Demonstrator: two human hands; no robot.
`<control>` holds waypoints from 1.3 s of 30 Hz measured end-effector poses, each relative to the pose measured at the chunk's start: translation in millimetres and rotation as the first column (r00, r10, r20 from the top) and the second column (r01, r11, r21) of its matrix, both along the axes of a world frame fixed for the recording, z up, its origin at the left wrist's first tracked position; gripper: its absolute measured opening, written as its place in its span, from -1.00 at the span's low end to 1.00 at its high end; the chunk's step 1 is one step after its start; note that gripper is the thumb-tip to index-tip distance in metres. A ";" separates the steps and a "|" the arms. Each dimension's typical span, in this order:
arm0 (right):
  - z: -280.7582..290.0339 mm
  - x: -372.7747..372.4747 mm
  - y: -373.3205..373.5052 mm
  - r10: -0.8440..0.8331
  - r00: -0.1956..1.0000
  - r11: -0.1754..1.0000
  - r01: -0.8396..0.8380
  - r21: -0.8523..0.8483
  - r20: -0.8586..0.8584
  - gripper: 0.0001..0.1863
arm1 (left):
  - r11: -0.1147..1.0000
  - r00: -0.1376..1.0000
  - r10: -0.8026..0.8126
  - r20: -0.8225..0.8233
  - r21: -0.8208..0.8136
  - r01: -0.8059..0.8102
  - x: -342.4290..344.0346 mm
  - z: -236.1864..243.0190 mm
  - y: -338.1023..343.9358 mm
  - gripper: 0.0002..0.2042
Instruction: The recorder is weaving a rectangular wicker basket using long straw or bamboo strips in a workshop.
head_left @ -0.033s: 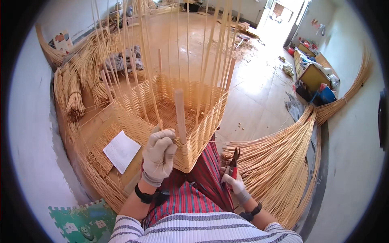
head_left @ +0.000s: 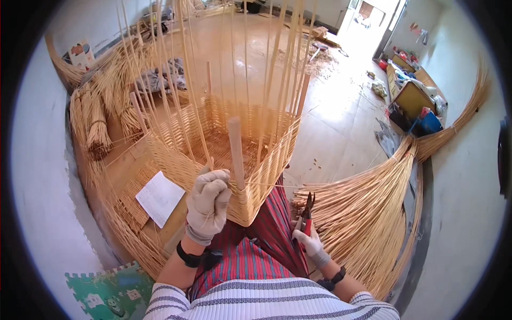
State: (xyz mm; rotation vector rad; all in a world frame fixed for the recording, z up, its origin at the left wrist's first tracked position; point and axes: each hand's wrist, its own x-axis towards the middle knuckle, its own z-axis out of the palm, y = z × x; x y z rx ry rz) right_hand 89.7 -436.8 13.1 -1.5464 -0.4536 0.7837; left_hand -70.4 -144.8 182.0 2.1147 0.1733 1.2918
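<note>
A half-woven wicker basket [head_left: 266, 184] stands tilted before me, one corner toward my lap, tall thin stakes rising from its walls. A thick wooden post [head_left: 236, 149] marks that near corner. My left hand [head_left: 209, 197], in a pale glove, is closed at the rim just left of the post. A thin wicker strand [head_left: 266, 184] runs from its fingers past the post to the right; the fingers partly hide their grip. Lower right, my gloved right hand [head_left: 306, 237] holds red-handled pruning shears [head_left: 308, 216], blades pointing up, apart from the basket.
A large fan of loose wicker rods [head_left: 357, 213] lies at my right. Tied bundles [head_left: 98, 133] rest along the left wall. A white paper sheet [head_left: 160, 198] lies on a board at left, above a green foam mat [head_left: 114, 293]. Boxes with odds and ends [head_left: 416, 101] stand far right.
</note>
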 end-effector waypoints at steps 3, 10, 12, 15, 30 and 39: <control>48.6 -2.5 7.3 0.096 0.961 0.949 -0.010 -0.314 0.259 -0.30 | 0.997 0.999 0.029 -0.036 0.073 -0.026 -0.7 -0.7 4.9 -0.88; 142.1 26.2 60.4 0.255 0.348 0.954 0.063 -0.293 0.902 -0.23 | 0.986 0.994 0.110 -0.017 0.125 -0.107 3.9 -0.5 -3.5 -0.80; 149.1 31.0 72.7 0.212 0.296 0.973 0.028 -0.230 0.931 -0.23 | 0.986 0.995 0.099 0.001 0.136 -0.098 5.9 -1.6 -4.1 -0.79; 159.9 35.2 84.9 0.184 0.275 0.983 -0.025 -0.184 0.944 -0.25 | 0.984 0.998 0.067 -0.010 0.165 -0.064 5.3 -1.6 -3.5 -0.74; 219.8 67.5 110.7 0.375 0.106 0.919 -0.171 -0.354 0.921 -0.30 | 0.980 0.993 0.098 -0.068 0.178 -0.085 0.8 -4.3 -9.0 -0.69; 239.8 94.6 125.3 0.444 -0.070 0.857 -0.257 -0.446 0.893 -0.29 | 0.977 0.984 0.128 -0.126 0.185 -0.103 -3.3 -2.3 -12.0 -0.61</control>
